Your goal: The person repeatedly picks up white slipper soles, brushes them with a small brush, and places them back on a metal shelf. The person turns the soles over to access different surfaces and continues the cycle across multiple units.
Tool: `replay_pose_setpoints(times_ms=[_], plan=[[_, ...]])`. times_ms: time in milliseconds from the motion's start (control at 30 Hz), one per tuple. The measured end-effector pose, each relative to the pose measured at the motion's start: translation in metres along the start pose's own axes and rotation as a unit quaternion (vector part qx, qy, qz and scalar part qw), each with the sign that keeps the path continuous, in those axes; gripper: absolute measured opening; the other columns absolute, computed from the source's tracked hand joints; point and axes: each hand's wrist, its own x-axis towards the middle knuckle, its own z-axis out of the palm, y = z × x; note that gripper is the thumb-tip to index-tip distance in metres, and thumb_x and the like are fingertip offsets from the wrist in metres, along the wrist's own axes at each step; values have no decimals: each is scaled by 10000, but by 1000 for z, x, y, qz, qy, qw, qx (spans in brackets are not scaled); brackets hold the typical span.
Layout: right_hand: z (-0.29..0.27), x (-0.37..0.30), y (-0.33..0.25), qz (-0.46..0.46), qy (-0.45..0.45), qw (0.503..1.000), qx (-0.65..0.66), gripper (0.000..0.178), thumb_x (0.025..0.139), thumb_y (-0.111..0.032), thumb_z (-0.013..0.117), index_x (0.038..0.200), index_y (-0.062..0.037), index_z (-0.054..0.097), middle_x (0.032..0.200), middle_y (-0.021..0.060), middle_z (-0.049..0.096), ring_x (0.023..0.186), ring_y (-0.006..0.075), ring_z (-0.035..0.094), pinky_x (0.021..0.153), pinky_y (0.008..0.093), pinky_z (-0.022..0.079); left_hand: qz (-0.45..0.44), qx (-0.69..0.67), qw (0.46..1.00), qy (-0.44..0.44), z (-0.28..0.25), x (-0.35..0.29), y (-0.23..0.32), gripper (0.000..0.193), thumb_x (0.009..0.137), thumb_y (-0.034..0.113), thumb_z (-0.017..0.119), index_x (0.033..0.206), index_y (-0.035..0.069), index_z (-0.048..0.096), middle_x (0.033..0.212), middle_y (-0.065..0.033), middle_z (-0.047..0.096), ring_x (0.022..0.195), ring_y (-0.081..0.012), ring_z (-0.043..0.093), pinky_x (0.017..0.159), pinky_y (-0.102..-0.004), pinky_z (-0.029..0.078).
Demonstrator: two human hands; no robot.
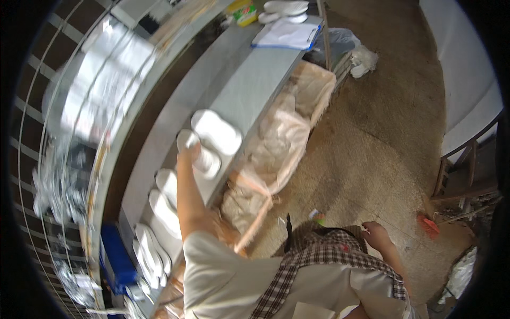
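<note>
My left arm stretches over a long grey bench (223, 80). My left hand (189, 152) is closed on the near edge of a white slipper (209, 164), its fingers blurred and partly hidden. Right beside it lies another white slipper (217, 133). Closer to me on the bench rest more white slippers (166, 212), with a further group of them (151, 255) standing on edge by the lower left. Out to my right side hangs my right hand (376, 235), fingers loosely bent and apart, holding nothing.
Cloth-lined baskets (276, 143) stand along the bench's right side. A clipboard with paper (287, 34), a yellow-green container (243, 11) and stacked white slippers (286, 9) sit at the far end. A blue box (117, 260) is at lower left; a wooden chair (467, 165) stands at right.
</note>
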Motion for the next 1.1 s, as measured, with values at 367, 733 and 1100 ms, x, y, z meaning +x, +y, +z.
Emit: replay_pose_setpoints(times_ms=[367, 733, 1100], plan=[[-83, 124, 189, -4, -140, 976, 165, 536, 864, -404, 594, 1242, -28, 535, 924, 202, 623, 850, 372, 598, 752, 458, 482, 453, -301, 815, -202, 40, -212, 225, 399, 894, 233, 623, 1242, 66, 519, 1193, -104, 566, 1048, -210, 569, 897, -352, 488], [-280, 251, 322, 67, -132, 981, 125, 508, 876, -387, 572, 1240, -35, 533, 965, 195, 617, 880, 356, 593, 772, 446, 478, 265, -150, 650, -696, 344, -284, 415, 755, 945, 536, 419, 1509, 170, 78, 1559, -117, 78, 1427, -282, 104, 1135, -427, 172], [-461, 423, 398, 137, -114, 981, 76, 480, 888, -370, 550, 1237, -42, 532, 1005, 189, 610, 911, 341, 587, 792, 435, 474, 163, -355, 588, -708, 389, -222, 692, 560, 986, 280, 449, 1460, 51, 261, 1459, -146, 362, 1323, -252, 374, 1085, -358, 304]])
